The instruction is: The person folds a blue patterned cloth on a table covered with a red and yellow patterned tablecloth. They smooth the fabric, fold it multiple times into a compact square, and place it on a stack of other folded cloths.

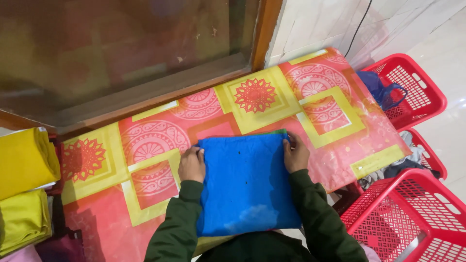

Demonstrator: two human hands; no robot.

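Even, fairly bright indoor light. Glare whitens the glossy tiled floor [451,104] at 3 o'clock and sheens the patterned tablecloth [335,160]. The dark window pane [121,43] at 11 o'clock reflects blurrily. Slight wide-angle bending at edges.

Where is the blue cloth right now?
The blue cloth lies on the patterned table, low in the head view, between the left hand and right hand.

red baskets [412,213] right | yellow cloth rolls [24,160] left; patterned table cover [145,140]
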